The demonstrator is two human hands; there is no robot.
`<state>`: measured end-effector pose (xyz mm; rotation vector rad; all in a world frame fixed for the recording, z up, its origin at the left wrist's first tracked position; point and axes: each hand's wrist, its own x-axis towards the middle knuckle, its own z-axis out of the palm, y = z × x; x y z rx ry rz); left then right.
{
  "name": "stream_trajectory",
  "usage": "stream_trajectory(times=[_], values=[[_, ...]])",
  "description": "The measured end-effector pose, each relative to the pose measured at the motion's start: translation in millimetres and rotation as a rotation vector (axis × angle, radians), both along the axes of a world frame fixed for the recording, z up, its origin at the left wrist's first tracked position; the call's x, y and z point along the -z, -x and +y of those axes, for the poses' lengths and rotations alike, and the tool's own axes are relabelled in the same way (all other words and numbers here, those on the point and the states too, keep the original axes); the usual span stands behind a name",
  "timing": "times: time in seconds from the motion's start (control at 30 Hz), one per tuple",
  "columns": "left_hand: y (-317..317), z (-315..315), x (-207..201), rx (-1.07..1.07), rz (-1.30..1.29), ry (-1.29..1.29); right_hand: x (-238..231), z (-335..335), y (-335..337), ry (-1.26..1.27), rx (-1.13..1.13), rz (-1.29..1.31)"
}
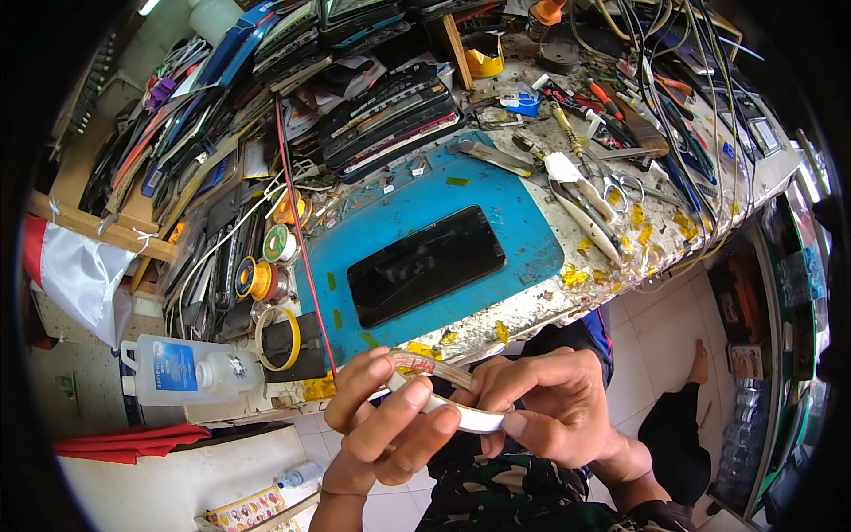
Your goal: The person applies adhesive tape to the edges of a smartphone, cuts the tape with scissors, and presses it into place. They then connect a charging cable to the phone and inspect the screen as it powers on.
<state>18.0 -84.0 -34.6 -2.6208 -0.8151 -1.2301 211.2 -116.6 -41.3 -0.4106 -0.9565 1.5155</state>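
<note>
Being pinched in both hands: one white tape roll (468, 419)

Roll is held just in front of the bench (537, 305), gripped between the fingers of the left hand (377, 430) and between right hand (560, 392) thumb and fingers. No strip is seen peeled; phone (425, 266) is untouched. Early stage is judged; remainder can't be told. Counted: one phone, one blue mat (534, 226), three spools (258, 279), one jug (160, 390).

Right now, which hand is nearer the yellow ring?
Left. The left hand is below and right of the yellow ring in view; the right hand is farther right.
</note>
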Motion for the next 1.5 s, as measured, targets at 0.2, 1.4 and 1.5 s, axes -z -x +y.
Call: stream_trajectory(times=[0.2, 1.4, 1.5], values=[[5, -2, 0, -0.04, 0.046, -0.004, 2, -1, 3, 0.042, -0.011, 0.081], [10, -4, 3, -0.047, -0.008, -0.018, -6, 1, 6, 0.044, -0.005, 0.154], [11, -3, 2, -0.046, -0.003, -0.027, 0, 0, 6, 0.036, -0.009, 0.118]])
